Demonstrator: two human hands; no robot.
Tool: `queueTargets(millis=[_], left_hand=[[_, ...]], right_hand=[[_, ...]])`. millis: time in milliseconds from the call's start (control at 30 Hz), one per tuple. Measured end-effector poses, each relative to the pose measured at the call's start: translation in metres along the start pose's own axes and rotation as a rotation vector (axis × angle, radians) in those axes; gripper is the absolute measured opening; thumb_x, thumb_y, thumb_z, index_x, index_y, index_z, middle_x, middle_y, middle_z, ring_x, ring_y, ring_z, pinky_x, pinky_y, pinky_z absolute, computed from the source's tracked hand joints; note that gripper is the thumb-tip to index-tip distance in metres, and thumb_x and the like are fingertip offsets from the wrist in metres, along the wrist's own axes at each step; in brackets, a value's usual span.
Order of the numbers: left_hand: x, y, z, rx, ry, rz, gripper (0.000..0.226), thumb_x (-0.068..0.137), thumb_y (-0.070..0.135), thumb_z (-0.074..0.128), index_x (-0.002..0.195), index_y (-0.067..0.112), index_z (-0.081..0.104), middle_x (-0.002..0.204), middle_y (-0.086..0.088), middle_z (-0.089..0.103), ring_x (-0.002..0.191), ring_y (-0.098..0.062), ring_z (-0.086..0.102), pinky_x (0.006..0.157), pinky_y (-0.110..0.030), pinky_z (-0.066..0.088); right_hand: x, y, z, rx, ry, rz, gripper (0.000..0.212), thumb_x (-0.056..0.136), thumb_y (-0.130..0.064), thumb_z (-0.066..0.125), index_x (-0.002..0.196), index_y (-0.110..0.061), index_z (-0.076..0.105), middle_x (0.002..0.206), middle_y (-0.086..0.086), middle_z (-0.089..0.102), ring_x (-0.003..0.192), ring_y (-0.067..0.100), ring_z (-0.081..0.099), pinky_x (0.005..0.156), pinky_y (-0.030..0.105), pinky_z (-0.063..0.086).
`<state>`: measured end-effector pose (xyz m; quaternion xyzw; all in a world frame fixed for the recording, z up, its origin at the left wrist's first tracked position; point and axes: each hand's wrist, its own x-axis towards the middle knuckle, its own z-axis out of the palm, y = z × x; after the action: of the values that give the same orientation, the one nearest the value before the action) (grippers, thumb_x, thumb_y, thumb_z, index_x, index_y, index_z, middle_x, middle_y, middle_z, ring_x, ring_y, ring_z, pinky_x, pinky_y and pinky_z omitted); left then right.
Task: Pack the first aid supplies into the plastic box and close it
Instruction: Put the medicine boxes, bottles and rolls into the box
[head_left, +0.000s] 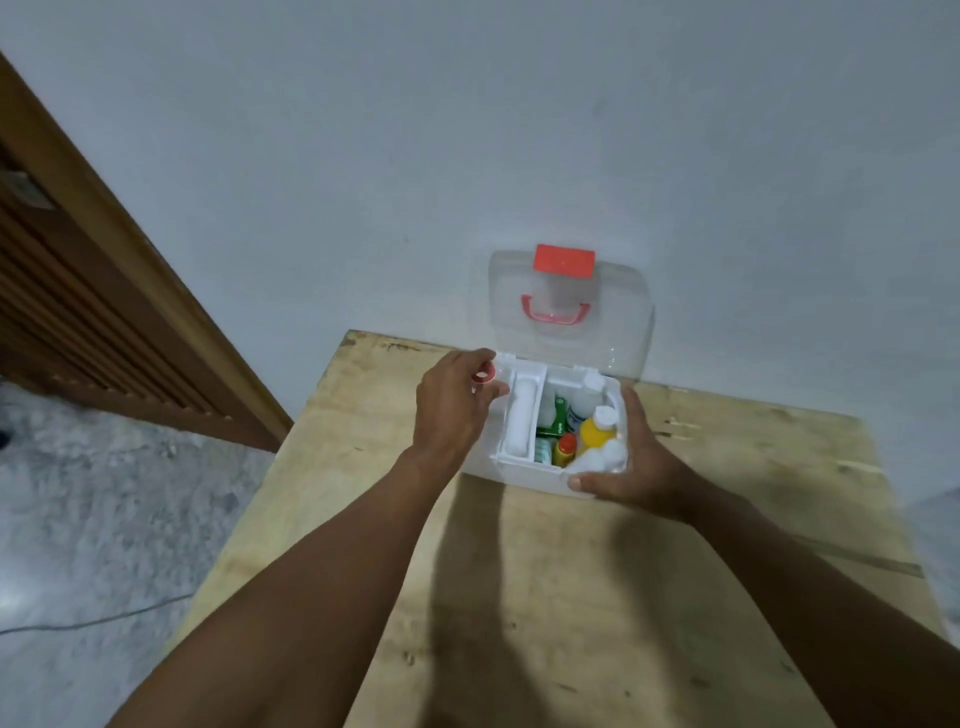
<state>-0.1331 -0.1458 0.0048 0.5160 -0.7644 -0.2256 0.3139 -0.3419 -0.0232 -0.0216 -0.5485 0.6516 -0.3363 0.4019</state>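
The white plastic box (524, 470) stands open on the wooden table (571, 597), its clear lid (618, 317) with a red latch and red handle leaning back against the wall. Inside lie a white gauze roll (521, 418) in the left tray, a green packet (555, 418), a yellow bottle (595, 431), a small orange-capped bottle (565, 449) and white bottles. My left hand (452, 405) is at the box's left rim, fingers pinching a small red tape roll (485, 373). My right hand (631, 467) clasps the box's front right corner.
The table stands against a pale wall. A brown wooden louvred door (93, 312) is at the left, over a grey marbled floor (104, 519) with a thin cable running across it.
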Motion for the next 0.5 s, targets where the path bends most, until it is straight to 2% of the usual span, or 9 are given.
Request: queueTargets(millis=[100,133,200,267,300,367,500], left_hand=[[0.006,0.002,0.007,-0.026,-0.039,-0.045,0.041,0.084,0.017,0.078,0.123,0.015,0.064,0.096,0.005,0.069,0.083,-0.006,0.056,0.07,-0.009,0.037],[0.009,0.001,0.011,-0.031,-0.056,-0.051,0.039,0.083,0.017,0.078,0.12,0.015,0.063,0.095,0.005,0.069,0.083,-0.009,0.057,0.074,-0.015,0.042],[0.014,-0.001,0.017,0.004,-0.107,-0.066,0.031,0.082,0.021,0.079,0.108,0.017,0.063,0.093,0.004,0.069,0.087,-0.019,0.06,0.089,-0.034,0.047],[0.018,-0.007,0.023,0.046,-0.147,-0.088,0.023,0.083,0.022,0.078,0.1,0.018,0.062,0.091,0.004,0.068,0.091,-0.028,0.062,0.109,-0.045,0.035],[0.018,-0.01,0.024,0.041,-0.155,-0.099,0.022,0.083,0.022,0.077,0.099,0.018,0.062,0.092,0.003,0.069,0.092,-0.029,0.063,0.114,-0.045,0.027],[0.021,-0.013,0.025,0.009,-0.163,-0.112,0.024,0.082,0.023,0.078,0.099,0.017,0.063,0.094,0.003,0.069,0.092,-0.027,0.063,0.114,-0.041,0.025],[0.024,-0.017,0.022,-0.003,-0.201,-0.083,0.032,0.076,0.028,0.083,0.099,0.016,0.064,0.09,0.009,0.066,0.087,-0.018,0.063,0.098,-0.041,0.044]], right_hand=[[0.002,0.002,-0.002,-0.013,0.019,0.035,0.116,0.059,-0.038,0.093,0.136,-0.066,0.011,0.148,-0.012,0.033,0.134,0.009,0.045,0.104,0.036,0.049],[0.002,0.004,-0.001,-0.015,0.017,0.035,0.119,0.057,-0.043,0.093,0.138,-0.063,0.009,0.15,-0.01,0.031,0.135,0.012,0.043,0.106,0.04,0.048],[0.002,0.01,0.001,-0.036,0.018,0.053,0.13,0.053,-0.054,0.093,0.146,-0.055,0.003,0.155,-0.008,0.025,0.14,0.014,0.037,0.109,0.046,0.044],[0.006,0.016,0.001,-0.039,0.031,0.079,0.14,0.049,-0.06,0.092,0.151,-0.048,-0.002,0.158,-0.008,0.021,0.144,0.016,0.033,0.111,0.048,0.041],[0.007,0.016,0.002,-0.037,0.033,0.086,0.142,0.048,-0.06,0.092,0.152,-0.045,-0.002,0.158,-0.009,0.021,0.143,0.016,0.033,0.112,0.048,0.041],[0.008,0.015,0.002,-0.032,0.026,0.073,0.139,0.048,-0.058,0.093,0.152,-0.042,0.002,0.155,-0.009,0.025,0.141,0.013,0.036,0.111,0.045,0.042],[0.01,0.012,0.002,-0.036,0.021,0.07,0.139,0.05,-0.054,0.094,0.153,-0.039,0.002,0.155,-0.01,0.026,0.141,0.012,0.037,0.111,0.046,0.042]])
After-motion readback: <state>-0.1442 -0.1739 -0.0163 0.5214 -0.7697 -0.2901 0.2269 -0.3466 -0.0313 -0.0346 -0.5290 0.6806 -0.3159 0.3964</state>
